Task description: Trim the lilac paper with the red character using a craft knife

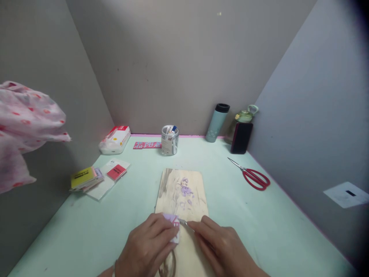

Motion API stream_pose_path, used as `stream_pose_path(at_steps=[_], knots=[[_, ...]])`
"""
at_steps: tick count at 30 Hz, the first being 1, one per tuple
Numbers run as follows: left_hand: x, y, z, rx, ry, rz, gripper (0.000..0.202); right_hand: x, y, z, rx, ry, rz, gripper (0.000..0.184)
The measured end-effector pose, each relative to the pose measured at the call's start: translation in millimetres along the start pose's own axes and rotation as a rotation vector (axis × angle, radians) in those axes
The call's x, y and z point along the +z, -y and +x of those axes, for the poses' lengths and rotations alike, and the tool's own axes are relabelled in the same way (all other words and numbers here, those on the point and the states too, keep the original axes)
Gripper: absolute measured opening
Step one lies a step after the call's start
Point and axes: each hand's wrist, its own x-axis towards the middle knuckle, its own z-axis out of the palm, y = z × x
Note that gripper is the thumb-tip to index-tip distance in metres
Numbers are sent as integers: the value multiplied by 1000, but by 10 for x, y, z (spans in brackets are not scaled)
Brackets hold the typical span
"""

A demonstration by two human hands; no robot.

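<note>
My left hand (149, 243) is closed on a small purple and white carving block (176, 235) marked with pinkish-red lines. The block is held against the wooden board (196, 184), and the fingers cover part of it. In my right hand (220, 242) is a slim carving knife (182, 221), gripped like a pen, its metal blade at the block's right upper edge. Purple shavings (186, 188) lie scattered over the board's far half. Beside my left hand a brown cord loop (168, 265) rests on the board's near end.
Red-handled scissors (255, 179) lie right, before a dark phone (241, 138), a tumbler (217, 123) and a green bottle (245, 115). Behind the board stand a jar of tools (170, 144) and red lettered strips (147, 145). Left are small colored blocks (85, 177) and a tissue pack (115, 139).
</note>
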Motion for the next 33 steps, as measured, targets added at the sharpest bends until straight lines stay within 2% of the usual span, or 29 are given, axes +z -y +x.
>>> stream_pose_path(at_steps=[3,19,33], knots=[[-6,-5,3,-6,13,-12,20,8,27,0,21,31,-3,37],[4,0,-3,-5,1,3,21,38,94,24,135,27,52,35],[-2,-9,5,-3,-7,7,23,50,139,82,157,48,95,34]])
